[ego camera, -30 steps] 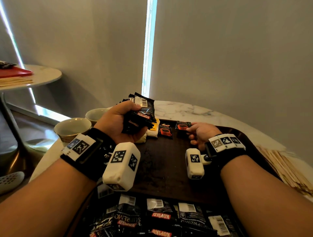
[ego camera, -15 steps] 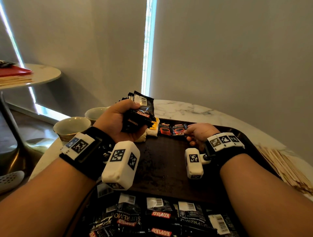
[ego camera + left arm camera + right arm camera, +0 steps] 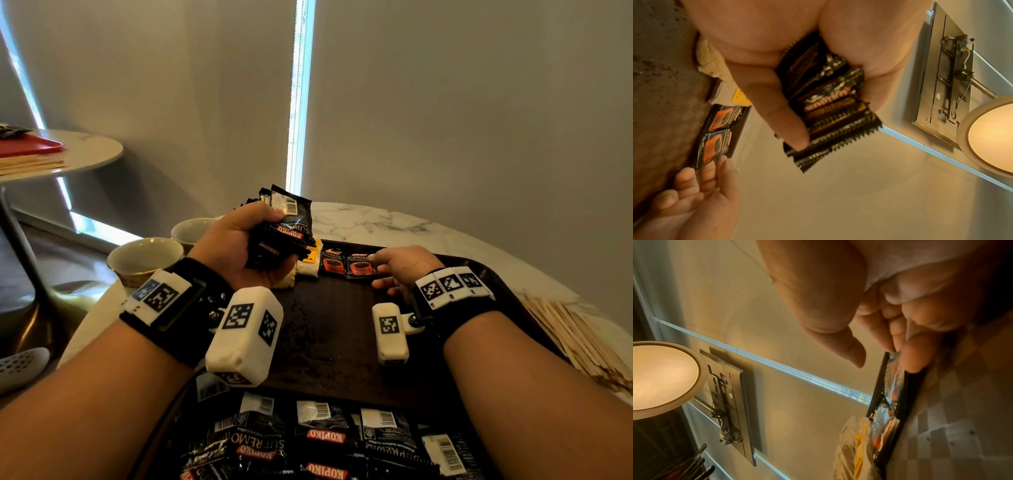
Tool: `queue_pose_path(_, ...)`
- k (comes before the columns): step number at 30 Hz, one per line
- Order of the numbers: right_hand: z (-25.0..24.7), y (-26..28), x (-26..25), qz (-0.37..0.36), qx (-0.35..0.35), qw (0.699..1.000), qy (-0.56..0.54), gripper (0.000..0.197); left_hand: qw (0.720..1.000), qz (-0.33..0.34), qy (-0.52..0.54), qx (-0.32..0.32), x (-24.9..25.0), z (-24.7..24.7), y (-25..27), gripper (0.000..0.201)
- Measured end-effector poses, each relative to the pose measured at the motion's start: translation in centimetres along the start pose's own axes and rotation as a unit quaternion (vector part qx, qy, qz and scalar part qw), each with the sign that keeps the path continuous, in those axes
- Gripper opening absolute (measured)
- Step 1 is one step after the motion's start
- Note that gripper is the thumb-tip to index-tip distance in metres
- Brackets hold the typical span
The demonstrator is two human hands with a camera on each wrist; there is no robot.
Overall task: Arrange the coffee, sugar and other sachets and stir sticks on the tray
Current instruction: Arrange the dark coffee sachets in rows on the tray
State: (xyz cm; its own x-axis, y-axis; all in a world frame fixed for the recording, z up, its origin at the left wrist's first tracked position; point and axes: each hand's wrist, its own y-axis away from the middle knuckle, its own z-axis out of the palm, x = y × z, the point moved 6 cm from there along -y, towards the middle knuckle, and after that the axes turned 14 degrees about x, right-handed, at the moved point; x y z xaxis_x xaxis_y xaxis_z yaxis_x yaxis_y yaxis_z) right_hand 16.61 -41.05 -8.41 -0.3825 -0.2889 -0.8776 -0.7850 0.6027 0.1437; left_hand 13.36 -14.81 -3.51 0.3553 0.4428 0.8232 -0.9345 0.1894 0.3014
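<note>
Currently, stage: early-to-middle, as I judge it; the row along the far edge of the dark brown rectangular tray [image 3: 325, 329] is only begun.
Left hand: the left hand [image 3: 239, 250], centre-left of the head view, has fingers and thumb curled tight round a thick bundle of black foil coffee sachets [image 3: 284, 226], held up above the tray.
Right hand: the right hand [image 3: 397, 270], right of centre, lies low on the tray, its fingertips [image 3: 723, 160] touching the near edge of the second black-and-orange coffee sachet [image 3: 361, 265]; thumb apart, nothing gripped.
Placed so far: that sachet sits just beside the first black-and-orange coffee sachet [image 3: 331, 262], next to a pale yellow tea packet [image 3: 310, 263].
Left to do: the held bundle, plus the loose heap of black coffee sachets [image 3: 308, 442] at the bottom of the frame.
Stir sticks: the pale wooden stir sticks [image 3: 579, 335] lie off the tray at right on the white marble table [image 3: 394, 222], not yet arranged.
Sugar: I cannot tell which packets hold it.
</note>
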Motion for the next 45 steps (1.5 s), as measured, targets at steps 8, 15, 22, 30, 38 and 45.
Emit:
queue_pose_path(8, -0.1, 0.1, -0.2, -0.001, 0.008, 1.0, 0.0, 0.018, 1.0, 0.003, 0.001, 0.005, 0.0, 0.0, 0.1, 0.047)
queue_pose_path(15, -0.8, 0.1, -0.7, -0.015, 0.019, 1.0, -0.011, 0.015, 1.0, -0.006, -0.008, -0.007, -0.2, 0.5, 0.3, 0.035)
queue_pose_path(22, -1.4, 4.8, -6.5, -0.179, -0.069, 0.971, -0.142, 0.028, 0.999, -0.023, -0.015, -0.036, -0.2, 1.0, 0.9, 0.04)
queue_pose_path(30, -0.9, 12.1, -10.1, -0.357, -0.132, 0.921, -0.084, 0.048, 0.996, -0.032, -0.035, -0.074, -0.2, 1.5, 1.5, 0.042)
queue_pose_path(38, -0.3, 11.3, -9.2, -0.304, -0.131, 0.931, -0.156, 0.032, 0.993, -0.039, -0.061, -0.09, -0.6, 1.7, 1.6, 0.037)
queue_pose_path(45, -0.5, 11.1, -8.9, -0.282, -0.108, 0.933, -0.194, 0.021, 0.993, -0.037, -0.043, -0.103, -0.6, 1.6, 1.3, 0.045)
